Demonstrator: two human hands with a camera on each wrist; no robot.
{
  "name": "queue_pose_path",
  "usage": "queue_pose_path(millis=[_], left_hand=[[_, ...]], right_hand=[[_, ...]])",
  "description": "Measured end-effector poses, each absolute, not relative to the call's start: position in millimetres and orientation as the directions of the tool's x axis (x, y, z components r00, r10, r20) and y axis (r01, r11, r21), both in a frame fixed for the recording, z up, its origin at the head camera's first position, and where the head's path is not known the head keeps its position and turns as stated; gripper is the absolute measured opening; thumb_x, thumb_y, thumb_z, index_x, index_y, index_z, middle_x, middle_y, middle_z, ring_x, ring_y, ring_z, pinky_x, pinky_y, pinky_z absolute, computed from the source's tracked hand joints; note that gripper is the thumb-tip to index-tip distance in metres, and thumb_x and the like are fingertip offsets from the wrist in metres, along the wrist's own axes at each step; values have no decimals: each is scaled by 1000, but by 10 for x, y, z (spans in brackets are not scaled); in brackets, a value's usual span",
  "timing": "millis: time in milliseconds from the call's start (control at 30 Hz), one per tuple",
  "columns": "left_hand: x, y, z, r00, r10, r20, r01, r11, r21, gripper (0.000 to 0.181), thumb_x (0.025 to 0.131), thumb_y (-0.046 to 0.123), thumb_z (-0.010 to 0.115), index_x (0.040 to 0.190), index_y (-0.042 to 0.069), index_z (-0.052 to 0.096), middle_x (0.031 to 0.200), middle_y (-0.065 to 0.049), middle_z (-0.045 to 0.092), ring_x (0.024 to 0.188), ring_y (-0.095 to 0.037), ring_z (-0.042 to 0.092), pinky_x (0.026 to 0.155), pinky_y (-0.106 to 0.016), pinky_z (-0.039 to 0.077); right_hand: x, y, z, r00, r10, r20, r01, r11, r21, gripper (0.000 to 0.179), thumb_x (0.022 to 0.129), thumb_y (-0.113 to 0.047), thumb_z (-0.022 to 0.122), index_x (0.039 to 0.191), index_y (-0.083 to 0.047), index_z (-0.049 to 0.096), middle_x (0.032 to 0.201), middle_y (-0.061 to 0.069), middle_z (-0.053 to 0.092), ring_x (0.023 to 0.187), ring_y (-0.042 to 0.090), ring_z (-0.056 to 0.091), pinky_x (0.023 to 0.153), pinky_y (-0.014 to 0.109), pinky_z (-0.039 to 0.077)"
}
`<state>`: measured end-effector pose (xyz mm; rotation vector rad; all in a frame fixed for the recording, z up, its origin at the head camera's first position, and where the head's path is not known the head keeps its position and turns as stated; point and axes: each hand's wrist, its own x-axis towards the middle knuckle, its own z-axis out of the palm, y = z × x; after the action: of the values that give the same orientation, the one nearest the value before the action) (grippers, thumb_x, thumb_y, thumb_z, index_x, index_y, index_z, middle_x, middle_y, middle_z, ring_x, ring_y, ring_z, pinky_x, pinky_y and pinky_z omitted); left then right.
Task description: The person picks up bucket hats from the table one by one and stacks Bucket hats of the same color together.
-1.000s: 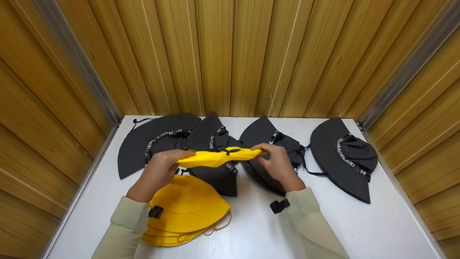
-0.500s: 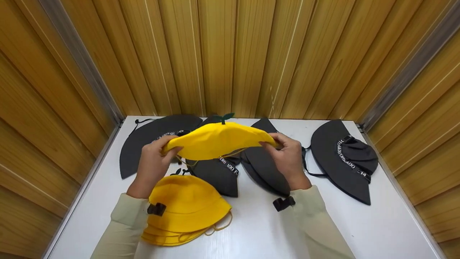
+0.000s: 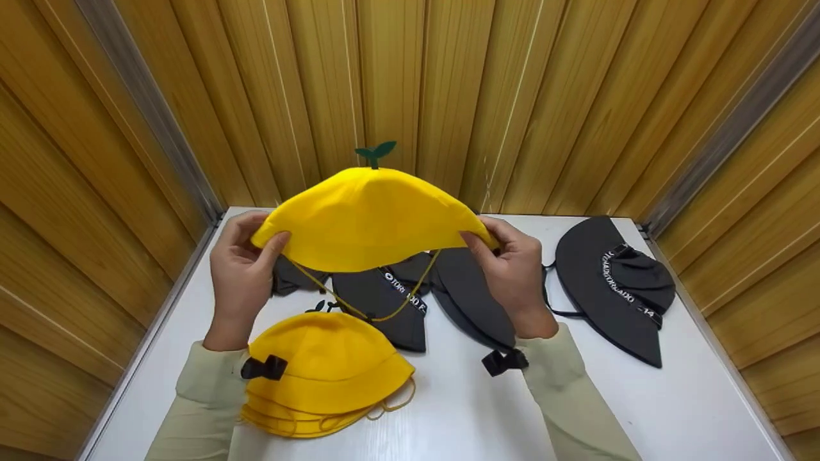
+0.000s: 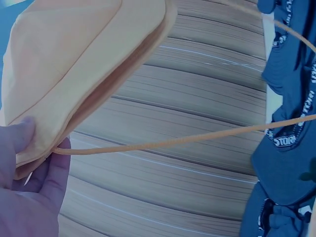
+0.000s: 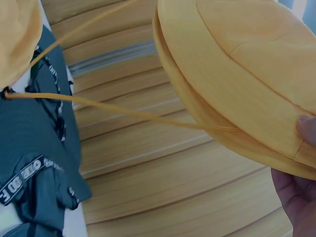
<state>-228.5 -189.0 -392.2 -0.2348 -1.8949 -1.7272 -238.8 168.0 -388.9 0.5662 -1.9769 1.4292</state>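
Yellow sprout-topped cloth hat (image 3: 371,218), pinched by our left hand (image 3: 240,272) and right hand (image 3: 516,275), hangs above stacked yellow cloth hats (image 3: 339,358).

A plain yellow cloth hat (image 3: 371,221) is held up crown-uppermost across the middle of the head view, its brim (image 5: 212,81) stretched wide, front and back close together. A dark green two-leaf sprout (image 3: 375,153) stands upright on top. A thin yellow cord (image 4: 118,148) hangs in a loop below, near the frame's centre.

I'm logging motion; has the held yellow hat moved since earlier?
Yes, upward in the head view: the yellow hat now rises past the table's back edge.
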Motion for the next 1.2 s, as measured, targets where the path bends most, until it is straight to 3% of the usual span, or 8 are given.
queue_pose_path(millis=[267, 467, 767, 1067, 1200], left_hand=[[-2170, -2043, -3761, -802, -325, 501, 509, 67, 858, 41, 91, 9, 77, 130, 4, 64, 119, -10, 64, 103, -24, 70, 90, -24, 59], [-2094, -2154, -3768, -817, -353, 457, 469, 55, 882, 41, 92, 10, 75, 131, 2, 64, 123, -10, 64, 102, -24, 69, 89, -22, 59], [-2000, -2384, -4031, -928, -314, 199, 183, 80, 980, 44, 93, 20, 75, 134, 11, 62, 126, -2, 58, 103, -17, 69, 84, -20, 60], [-1846, -2631, -4567, -958, -284, 32, -50, 279, 959, 49, 97, 32, 72, 136, 7, 58, 130, -6, 56, 100, -1, 67, 84, -12, 56], [-1751, -2727, -4775, -956, -285, -68, -181, 393, 902, 54, 98, 42, 67, 139, 9, 55, 139, -11, 55, 107, -12, 65, 87, -13, 56]], right_hand=[[-2264, 1511, -3700, -699, -7, 715, -690, 269, -672, 24, 91, -10, 78, 115, -6, 76, 102, 7, 78, 79, 15, 69, 72, 22, 60], [-2195, 1399, -3809, -745, -32, 667, -655, 226, -721, 26, 91, -15, 78, 117, -10, 76, 107, 5, 78, 88, 18, 75, 76, 28, 63], [-2089, 1230, -4285, -865, -110, 489, -501, 128, -856, 40, 93, -19, 77, 130, -12, 65, 112, 7, 77, 90, 20, 76, 74, 31, 64], [-1968, 1043, -4898, -926, -193, 325, -357, 165, -919, 43, 92, -24, 78, 131, -15, 63, 100, 3, 79, 79, 14, 72, 68, 21, 58], [-1896, 977, -5168, -940, -227, 256, -306, 223, -925, 43, 91, -29, 79, 129, -16, 65, 93, 1, 77, 75, 10, 66, 68, 20, 55]])
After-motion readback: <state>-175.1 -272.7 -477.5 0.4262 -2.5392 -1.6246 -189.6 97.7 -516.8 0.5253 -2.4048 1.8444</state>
